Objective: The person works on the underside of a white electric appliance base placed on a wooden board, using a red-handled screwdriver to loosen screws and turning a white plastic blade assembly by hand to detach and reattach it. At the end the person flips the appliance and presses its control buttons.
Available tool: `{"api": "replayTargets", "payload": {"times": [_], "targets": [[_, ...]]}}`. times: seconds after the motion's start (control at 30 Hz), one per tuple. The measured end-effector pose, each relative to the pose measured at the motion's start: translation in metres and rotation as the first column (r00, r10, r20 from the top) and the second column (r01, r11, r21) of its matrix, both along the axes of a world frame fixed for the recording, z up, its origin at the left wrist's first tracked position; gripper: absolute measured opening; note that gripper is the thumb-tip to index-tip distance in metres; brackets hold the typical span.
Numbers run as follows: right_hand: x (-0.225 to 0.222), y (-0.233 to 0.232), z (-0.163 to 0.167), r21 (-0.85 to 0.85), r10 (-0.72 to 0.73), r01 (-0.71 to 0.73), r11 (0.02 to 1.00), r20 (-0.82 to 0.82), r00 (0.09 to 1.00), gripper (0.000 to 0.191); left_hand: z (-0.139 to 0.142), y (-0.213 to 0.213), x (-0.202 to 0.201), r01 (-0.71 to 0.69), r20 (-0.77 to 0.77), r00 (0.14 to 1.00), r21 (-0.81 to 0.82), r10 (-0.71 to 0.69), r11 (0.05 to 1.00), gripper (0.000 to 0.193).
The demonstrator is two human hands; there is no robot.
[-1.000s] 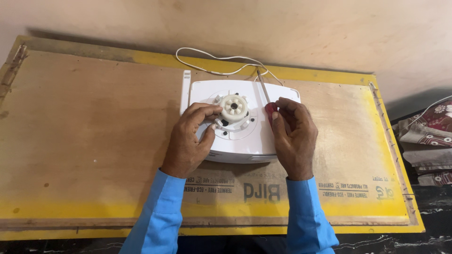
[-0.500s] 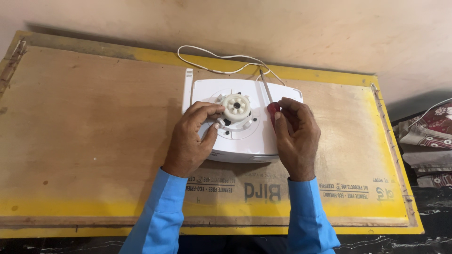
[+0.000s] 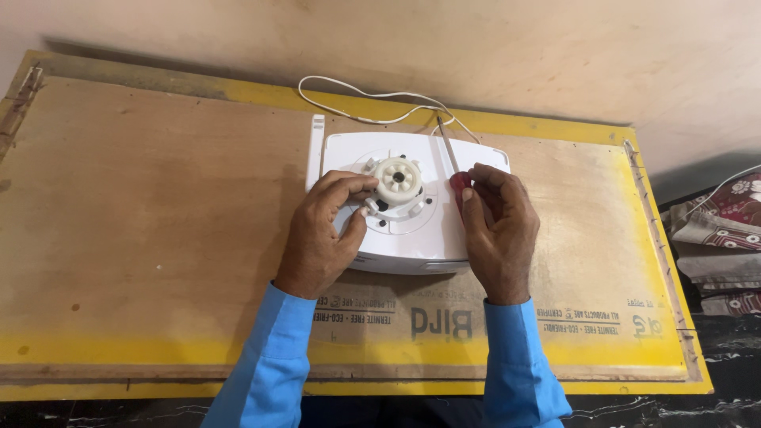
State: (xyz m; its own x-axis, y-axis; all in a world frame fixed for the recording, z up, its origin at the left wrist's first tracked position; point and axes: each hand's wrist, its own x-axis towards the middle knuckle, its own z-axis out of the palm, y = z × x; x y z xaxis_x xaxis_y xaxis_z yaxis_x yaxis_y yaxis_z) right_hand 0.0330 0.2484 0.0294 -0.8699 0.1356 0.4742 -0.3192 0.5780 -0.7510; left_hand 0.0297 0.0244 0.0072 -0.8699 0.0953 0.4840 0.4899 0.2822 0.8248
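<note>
White plastic housing (image 3: 412,238), smooth, glossy, roughly rectangular w/ rounded top corners, lies flat at centre of table (image 3: 158,238). On its top face: shallow circular recess w/ cream-coloured toothed hub (image 3: 397,178), round, hole in middle, small white tabs around it. Thin white cord (image 3: 372,99) loops from housing's far edge across the yellow border.

Left hand (image 3: 321,238) rests on housing's left part; fingers (image 3: 353,186) curled, tips pinching at left rim of hub, thumb near a small white tab below it. Right hand (image 3: 499,226) on housing's right part, fingers clenched around red handle of screwdriver (image 3: 452,162); thin metal shaft runs up and slightly left, tip near housing's far edge. Both sleeves blue fabric.

Table surface: brown plywood sheet, matte, scuffed, w/ worn yellow painted border on all sides; edges chipped at left corner. Dark printed lettering and small round marks along near edge, upside-down from this view, partly under forearms. Wall behind: plain beige plaster. Right of table: folded patterned cloths (image 3: 713,230), maroon/white floral. Dark marbled floor strip at bottom.
</note>
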Motion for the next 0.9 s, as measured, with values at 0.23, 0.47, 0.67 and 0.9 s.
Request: {"api": "replayTargets", "payload": {"times": [0.23, 0.47, 0.67, 0.9], "targets": [[0.024, -0.005, -0.002, -0.022, 0.013, -0.013, 1.000, 0.007, 1.000, 0.025, -0.002, -0.004, 0.024, -0.009, 0.034, 0.999, -0.006, 0.009, 1.000, 0.044], [0.038, 0.022, -0.002, -0.005, 0.010, -0.010, 1.000, 0.009, 1.000, 0.025, -0.002, 0.023, 0.039, 0.000, 0.016, 1.000, 0.000, 0.000, 1.000, 0.037], [0.049, 0.031, -0.002, 0.021, -0.001, 0.001, 1.000, 0.011, 1.000, 0.025, -0.004, 0.031, 0.049, -0.008, 0.031, 0.999, -0.006, 0.009, 1.000, 0.041], [0.050, 0.038, -0.003, 0.003, 0.012, -0.012, 1.000, 0.004, 1.000, 0.025, -0.006, 0.039, 0.050, -0.010, 0.025, 1.000, -0.013, 0.010, 1.000, 0.040]]}}
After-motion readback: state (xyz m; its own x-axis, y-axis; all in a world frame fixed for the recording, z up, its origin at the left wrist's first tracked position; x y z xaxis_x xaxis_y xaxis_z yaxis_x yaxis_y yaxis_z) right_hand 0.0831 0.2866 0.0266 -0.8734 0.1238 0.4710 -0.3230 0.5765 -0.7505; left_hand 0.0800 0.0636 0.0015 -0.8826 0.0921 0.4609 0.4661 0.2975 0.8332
